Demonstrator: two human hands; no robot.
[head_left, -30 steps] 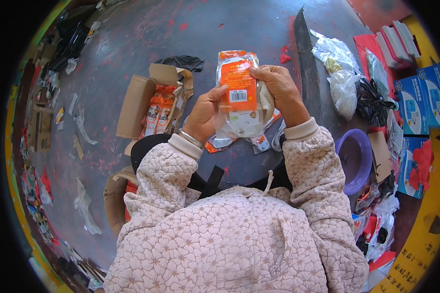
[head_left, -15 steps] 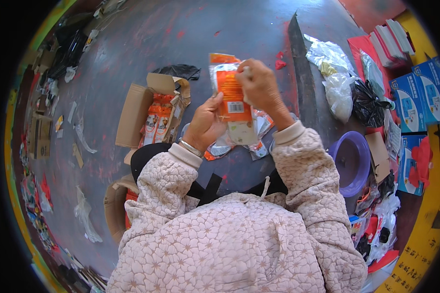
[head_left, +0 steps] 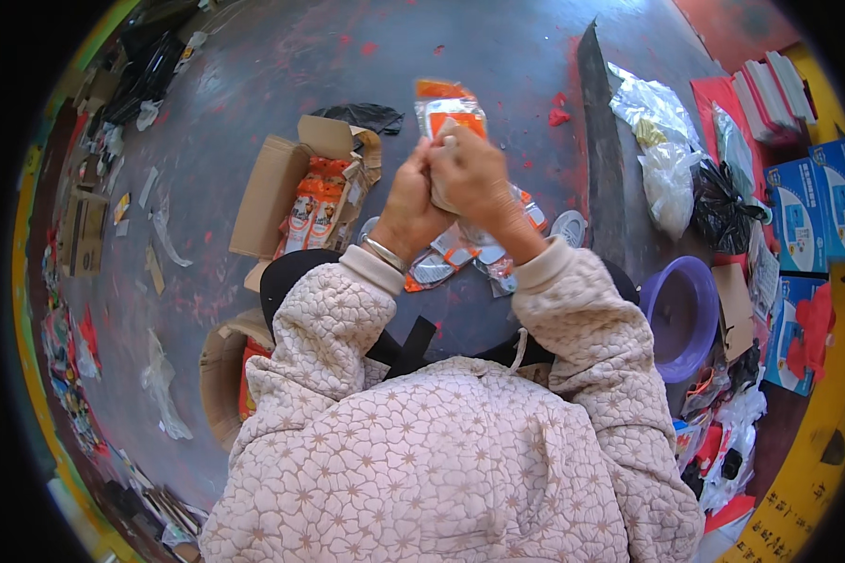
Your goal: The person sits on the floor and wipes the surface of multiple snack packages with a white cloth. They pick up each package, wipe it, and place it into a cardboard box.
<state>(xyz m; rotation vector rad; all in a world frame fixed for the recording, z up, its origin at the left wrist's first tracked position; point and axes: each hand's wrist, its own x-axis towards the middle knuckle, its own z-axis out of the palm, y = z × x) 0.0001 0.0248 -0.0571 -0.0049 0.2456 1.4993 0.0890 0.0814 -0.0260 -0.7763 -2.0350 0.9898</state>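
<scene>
In front of me my left hand (head_left: 411, 205) and my right hand (head_left: 481, 184) come together, fingers closed, on an orange-and-clear plastic packet (head_left: 453, 101). Its top stands out beyond my fingers; the rest is covered by them. A pale flat piece (head_left: 443, 195) shows between my palms, mostly hidden, so I cannot tell its kind. Under my wrists several similar flat packets (head_left: 438, 266) with grey and white contents lie in a loose pile on the floor. To the left an open cardboard box (head_left: 274, 199) contains orange-and-white packets (head_left: 312, 211) standing side by side.
A second cardboard box (head_left: 221, 380) stands by my left elbow. On the right are a purple basin (head_left: 699, 319), clear plastic bags (head_left: 668, 183), a black bag (head_left: 720, 202) and blue boxes (head_left: 798, 216). A dark strip (head_left: 594, 131) runs along the floor. Scraps litter the left side.
My right hand has come down from the packet's upper edge to meet my left hand, covering more of the packet. The whole view has shifted slightly.
</scene>
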